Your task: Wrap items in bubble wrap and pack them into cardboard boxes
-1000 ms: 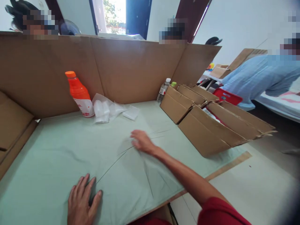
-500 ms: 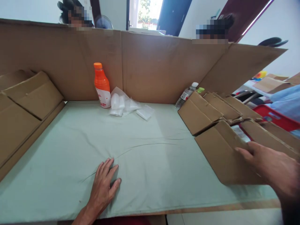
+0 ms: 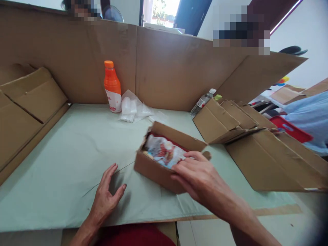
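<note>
Head camera view: my right hand (image 3: 198,176) grips an open cardboard box (image 3: 153,172) by its near wall, over the pale-green tablecloth (image 3: 58,177); my left hand (image 3: 105,194), empty, fingers parted, hovers nearby.

Motion blur softens the right hand (image 3: 196,176) and the open cardboard box (image 3: 156,171) in its grip, leaving the red print on the white packet (image 3: 164,150) inside unreadable. Fingers cover part of that packet and the box's near right corner; the box's far rim hides some of a clear plastic sachet (image 3: 159,116). Cartons (image 3: 211,121) conceal most of the green-capped bottle (image 3: 218,97). The cardboard partition (image 3: 174,68) hides two people (image 3: 82,7) below their pixelated heads. A blue shirt (image 3: 310,112) runs off the right edge, the forearms (image 3: 243,215) off the bottom.
</note>
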### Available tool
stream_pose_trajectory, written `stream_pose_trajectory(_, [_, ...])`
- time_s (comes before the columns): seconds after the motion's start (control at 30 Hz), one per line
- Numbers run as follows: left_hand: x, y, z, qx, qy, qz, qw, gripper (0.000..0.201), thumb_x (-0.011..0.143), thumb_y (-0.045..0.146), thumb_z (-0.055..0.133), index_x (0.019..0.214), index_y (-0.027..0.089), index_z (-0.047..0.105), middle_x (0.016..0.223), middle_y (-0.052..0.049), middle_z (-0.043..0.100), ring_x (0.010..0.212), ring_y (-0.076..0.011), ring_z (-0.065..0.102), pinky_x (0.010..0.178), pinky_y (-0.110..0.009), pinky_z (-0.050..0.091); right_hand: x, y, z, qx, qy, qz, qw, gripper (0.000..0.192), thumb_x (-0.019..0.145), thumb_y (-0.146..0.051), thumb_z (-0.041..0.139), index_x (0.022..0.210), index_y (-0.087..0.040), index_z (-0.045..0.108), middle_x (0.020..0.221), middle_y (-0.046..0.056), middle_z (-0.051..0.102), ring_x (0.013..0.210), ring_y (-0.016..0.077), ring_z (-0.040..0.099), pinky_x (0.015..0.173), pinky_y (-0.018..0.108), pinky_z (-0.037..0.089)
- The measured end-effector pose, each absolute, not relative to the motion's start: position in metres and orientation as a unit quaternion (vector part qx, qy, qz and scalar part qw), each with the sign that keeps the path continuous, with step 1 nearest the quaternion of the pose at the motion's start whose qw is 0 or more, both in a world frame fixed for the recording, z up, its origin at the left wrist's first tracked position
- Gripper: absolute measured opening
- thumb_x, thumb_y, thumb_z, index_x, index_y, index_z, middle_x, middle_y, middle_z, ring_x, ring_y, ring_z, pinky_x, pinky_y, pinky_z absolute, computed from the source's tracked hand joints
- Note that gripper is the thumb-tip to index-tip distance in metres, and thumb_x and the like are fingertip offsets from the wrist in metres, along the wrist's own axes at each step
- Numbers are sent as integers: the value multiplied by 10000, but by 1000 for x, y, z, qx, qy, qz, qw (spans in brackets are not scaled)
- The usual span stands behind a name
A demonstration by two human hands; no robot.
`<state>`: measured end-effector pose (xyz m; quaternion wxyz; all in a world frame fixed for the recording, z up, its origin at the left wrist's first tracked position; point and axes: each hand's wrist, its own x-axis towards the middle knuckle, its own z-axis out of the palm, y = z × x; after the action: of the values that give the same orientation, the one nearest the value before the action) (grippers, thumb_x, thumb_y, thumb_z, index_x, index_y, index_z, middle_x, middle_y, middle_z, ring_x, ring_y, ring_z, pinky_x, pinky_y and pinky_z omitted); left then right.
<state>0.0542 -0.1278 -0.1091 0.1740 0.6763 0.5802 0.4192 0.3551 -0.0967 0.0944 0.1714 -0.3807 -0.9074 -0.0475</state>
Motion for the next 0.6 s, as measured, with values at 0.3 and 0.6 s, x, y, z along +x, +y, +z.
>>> stream_pose_trajectory(0.3, [32, -125, -98, 572, 632, 430, 297, 676, 812, 492, 697, 1389, 181, 532, 1284, -146, 666, 1276, -323, 606, 1115, -500, 473, 394, -96, 48, -528, -743, 38, 409, 160, 922, -222, 652, 1059, -272, 717, 1000, 31, 768, 947, 222, 726, 887, 362, 561])
stream_pose_trajectory(0.6, [41, -101, -102, 567, 626, 432, 316, 558, 777, 584, 684, 1168, 186, 656, 1087, -127, 735, 1081, -329, 691, 983, -484, 545, 372, -105, -66, -572, -726, 281, 258, 450, 881, -496, 633, 1217, -203, 691, 1179, 140, 748, 1075, 346, 712, 884, 481, 606])
